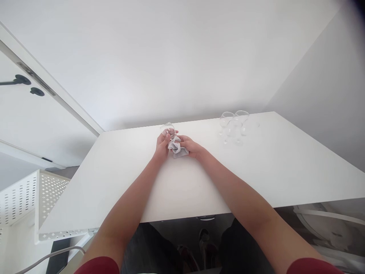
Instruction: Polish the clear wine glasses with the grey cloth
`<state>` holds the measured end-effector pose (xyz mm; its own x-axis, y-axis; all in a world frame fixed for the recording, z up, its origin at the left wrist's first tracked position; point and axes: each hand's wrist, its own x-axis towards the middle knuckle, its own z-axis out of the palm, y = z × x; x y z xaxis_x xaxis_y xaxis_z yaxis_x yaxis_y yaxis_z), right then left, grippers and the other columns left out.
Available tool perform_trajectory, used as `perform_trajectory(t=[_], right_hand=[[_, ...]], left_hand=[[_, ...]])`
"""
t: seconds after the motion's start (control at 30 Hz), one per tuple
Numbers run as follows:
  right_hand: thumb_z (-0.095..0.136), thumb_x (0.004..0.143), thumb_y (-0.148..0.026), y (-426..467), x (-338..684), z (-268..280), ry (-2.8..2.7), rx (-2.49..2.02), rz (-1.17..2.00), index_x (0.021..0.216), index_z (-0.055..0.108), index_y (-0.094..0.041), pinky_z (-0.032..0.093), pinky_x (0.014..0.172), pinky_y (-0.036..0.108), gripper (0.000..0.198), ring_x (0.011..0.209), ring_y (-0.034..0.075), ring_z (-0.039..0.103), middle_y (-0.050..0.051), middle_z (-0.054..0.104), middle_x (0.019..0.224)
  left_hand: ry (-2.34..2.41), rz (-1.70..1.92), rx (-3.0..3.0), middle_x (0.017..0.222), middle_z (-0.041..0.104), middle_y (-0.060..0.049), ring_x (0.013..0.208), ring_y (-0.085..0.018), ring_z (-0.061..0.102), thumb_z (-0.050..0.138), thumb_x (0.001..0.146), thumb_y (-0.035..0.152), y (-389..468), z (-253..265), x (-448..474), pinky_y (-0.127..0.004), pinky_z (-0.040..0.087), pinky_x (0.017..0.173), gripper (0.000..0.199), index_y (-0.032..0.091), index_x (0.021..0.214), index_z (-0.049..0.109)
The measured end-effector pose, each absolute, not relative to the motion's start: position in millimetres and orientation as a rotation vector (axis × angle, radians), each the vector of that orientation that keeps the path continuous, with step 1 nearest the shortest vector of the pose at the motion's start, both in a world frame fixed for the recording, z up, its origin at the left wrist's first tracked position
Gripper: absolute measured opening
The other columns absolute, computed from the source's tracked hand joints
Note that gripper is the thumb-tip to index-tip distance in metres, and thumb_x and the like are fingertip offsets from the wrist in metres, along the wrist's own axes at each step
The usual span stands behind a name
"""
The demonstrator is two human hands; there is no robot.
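A clear stemmed glass (168, 128) is tilted in my left hand (162, 145), whose fingers wrap round its bowl. My right hand (190, 145) is closed on a crumpled pale grey cloth (180, 151). That cloth presses against the lower part of the glass, so the stem and foot are mostly hidden. Both hands are close together over the far middle of the white table (182, 186). To the right, three similar clear glasses (235, 128) stand upright in a tight group near the back edge.
A white wall (176, 68) rises behind the table. At the lower left a white perforated metal panel (53, 194) stands beside the table, with a pale cable (57, 252) below. A door with a black handle (20, 80) is at the far left.
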<state>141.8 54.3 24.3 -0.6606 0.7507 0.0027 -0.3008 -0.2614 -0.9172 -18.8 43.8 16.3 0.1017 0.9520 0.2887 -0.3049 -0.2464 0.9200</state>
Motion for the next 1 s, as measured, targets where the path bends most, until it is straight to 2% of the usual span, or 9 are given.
perform_trajectory(t=[0.17, 0.27, 0.43, 0.5, 0.67, 0.73, 0.8, 0.87, 1.0], right_hand=[[0.09, 0.07, -0.046, 49, 125, 20, -1.322, -0.773, 1.59, 0.099, 0.053, -0.023, 0.049, 0.061, 0.026, 0.052, 0.07, 0.016, 0.064, -0.002, 0.069, 0.08], [0.088, 0.07, -0.039, 42, 115, 18, -1.225, -0.887, 1.427, 0.095, 0.042, -0.027, 0.042, 0.055, 0.024, 0.054, 0.061, 0.013, 0.056, -0.008, 0.062, 0.071], [0.077, 0.074, -0.042, 38, 116, 26, -1.114, -0.568, 1.937, 0.084, 0.049, -0.023, 0.049, 0.063, 0.032, 0.035, 0.064, 0.017, 0.057, 0.0, 0.059, 0.069], [0.078, 0.072, -0.043, 39, 118, 27, -1.157, -0.544, 1.972, 0.083, 0.051, -0.022, 0.048, 0.065, 0.033, 0.036, 0.066, 0.018, 0.057, 0.001, 0.06, 0.07], [0.081, 0.07, -0.038, 41, 111, 20, -1.377, -0.92, 1.246, 0.076, 0.039, -0.024, 0.034, 0.06, 0.026, 0.045, 0.066, 0.013, 0.043, -0.006, 0.045, 0.069], [0.081, 0.071, -0.037, 41, 109, 18, -1.409, -0.961, 1.123, 0.075, 0.036, -0.024, 0.033, 0.06, 0.025, 0.047, 0.067, 0.012, 0.04, -0.007, 0.044, 0.07], [0.081, 0.072, -0.039, 41, 110, 19, -1.358, -0.931, 1.293, 0.078, 0.04, -0.024, 0.037, 0.06, 0.026, 0.045, 0.067, 0.013, 0.045, -0.006, 0.049, 0.071], [0.082, 0.072, -0.044, 41, 114, 23, -1.244, -0.809, 1.635, 0.082, 0.047, -0.024, 0.044, 0.061, 0.029, 0.041, 0.067, 0.016, 0.053, -0.003, 0.057, 0.073], [0.08, 0.074, -0.048, 41, 126, 29, -1.08, -0.496, 2.081, 0.094, 0.058, -0.022, 0.054, 0.069, 0.036, 0.04, 0.075, 0.021, 0.062, 0.003, 0.067, 0.083]], left_hand=[[0.724, 1.5, 1.187, 0.123, 0.073, -0.015, 0.105, -0.027, 0.073, 0.076, 0.085, 0.064, 44, 16, -18, -0.037, 0.058, 0.083, 0.053, 0.019, 0.113, 0.072], [0.723, 1.536, 1.143, 0.123, 0.073, -0.014, 0.105, -0.027, 0.073, 0.079, 0.083, 0.063, 45, 15, -19, -0.036, 0.059, 0.082, 0.053, 0.019, 0.111, 0.072], [0.688, 1.492, 1.059, 0.115, 0.074, -0.014, 0.082, -0.02, 0.071, 0.07, 0.085, 0.073, 46, 14, -21, -0.033, 0.055, 0.066, 0.059, 0.019, 0.109, 0.073], [0.688, 1.48, 1.041, 0.113, 0.074, -0.013, 0.078, -0.019, 0.07, 0.069, 0.084, 0.074, 46, 14, -21, -0.033, 0.054, 0.064, 0.061, 0.019, 0.11, 0.073], [0.782, 1.559, 1.026, 0.113, 0.073, -0.012, 0.096, -0.023, 0.072, 0.08, 0.081, 0.064, 47, 15, -21, -0.035, 0.056, 0.081, 0.052, 0.019, 0.106, 0.073], [0.801, 1.588, 1.022, 0.114, 0.073, -0.012, 0.098, -0.022, 0.071, 0.082, 0.08, 0.062, 48, 15, -21, -0.035, 0.056, 0.084, 0.049, 0.019, 0.103, 0.073], [0.783, 1.594, 1.01, 0.113, 0.073, -0.011, 0.092, -0.021, 0.07, 0.08, 0.081, 0.064, 48, 15, -21, -0.033, 0.056, 0.079, 0.051, 0.019, 0.103, 0.073], [0.756, 1.569, 0.996, 0.113, 0.073, -0.011, 0.077, -0.018, 0.068, 0.077, 0.082, 0.068, 47, 15, -21, -0.032, 0.053, 0.065, 0.054, 0.02, 0.106, 0.073], [0.717, 1.488, 0.98, 0.11, 0.073, -0.011, 0.053, -0.011, 0.054, 0.068, 0.084, 0.076, 44, 16, -21, -0.03, 0.038, 0.043, 0.062, 0.02, 0.109, 0.072]])
